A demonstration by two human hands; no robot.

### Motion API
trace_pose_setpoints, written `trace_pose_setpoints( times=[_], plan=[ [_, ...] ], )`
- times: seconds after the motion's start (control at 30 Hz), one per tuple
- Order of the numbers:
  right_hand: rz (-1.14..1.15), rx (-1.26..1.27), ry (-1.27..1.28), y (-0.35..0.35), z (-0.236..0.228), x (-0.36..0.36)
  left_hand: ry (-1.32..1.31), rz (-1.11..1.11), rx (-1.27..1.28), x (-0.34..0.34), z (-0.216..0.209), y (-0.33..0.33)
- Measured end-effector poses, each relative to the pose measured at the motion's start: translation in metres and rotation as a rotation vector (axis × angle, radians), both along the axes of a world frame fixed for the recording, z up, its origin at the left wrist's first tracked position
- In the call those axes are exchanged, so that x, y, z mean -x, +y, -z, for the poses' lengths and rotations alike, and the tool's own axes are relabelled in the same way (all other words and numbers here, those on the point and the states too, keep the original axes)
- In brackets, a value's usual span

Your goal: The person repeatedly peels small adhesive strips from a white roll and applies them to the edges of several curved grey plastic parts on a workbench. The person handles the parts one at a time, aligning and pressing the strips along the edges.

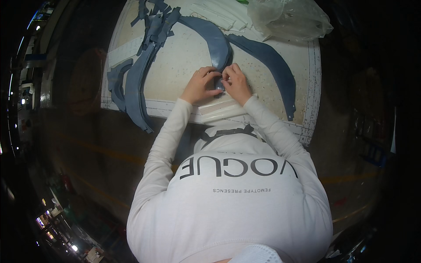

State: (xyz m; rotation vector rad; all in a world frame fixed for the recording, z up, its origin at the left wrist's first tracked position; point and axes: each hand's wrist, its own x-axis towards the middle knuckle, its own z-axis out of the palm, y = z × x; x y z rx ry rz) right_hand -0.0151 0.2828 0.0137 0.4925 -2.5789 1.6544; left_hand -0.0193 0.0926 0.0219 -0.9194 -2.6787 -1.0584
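My left hand point(202, 85) curves round the near end of a curved blue-grey strip point(215, 41), which looks like a stack of cut fabric or leather pieces. Its thumb and fingers close on a small bluish bit point(219, 83) there; whether that is the strip's own end or a separate piece, I cannot tell. From the other side my right hand point(237, 83) meets it in a pinch at the same spot. The right fingertips partly hide what they grip. Another curved blue-grey stack point(274, 63) lies flat to the right, apart from both hands.
More blue-grey strips point(139, 83) lie heaped on the left, overhanging the table's near edge. Clear plastic bags point(291, 19) and white sheets point(221, 13) lie at the back of the pale table point(175, 72). Clear plastic film point(219, 110) rests near the front edge.
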Motion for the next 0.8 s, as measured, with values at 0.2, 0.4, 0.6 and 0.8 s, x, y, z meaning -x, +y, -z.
trace_pose_setpoints(
  times=[0.2,0.4,0.6,0.8],
  plan=[
    [0.110,0.069,-0.016,0.030,-0.009,0.014,0.032,0.009,0.061,-0.005,-0.003,0.002],
    [-0.065,0.126,-0.077,0.026,-0.009,0.019,-0.096,0.008,-0.074,0.006,-0.007,0.000],
    [-0.132,0.051,0.042,0.019,0.000,0.022,-0.160,-0.009,-0.161,0.013,-0.007,-0.004],
    [0.047,0.038,0.051,0.023,0.005,0.016,0.038,0.026,-0.019,0.001,-0.005,0.003]
  ],
)
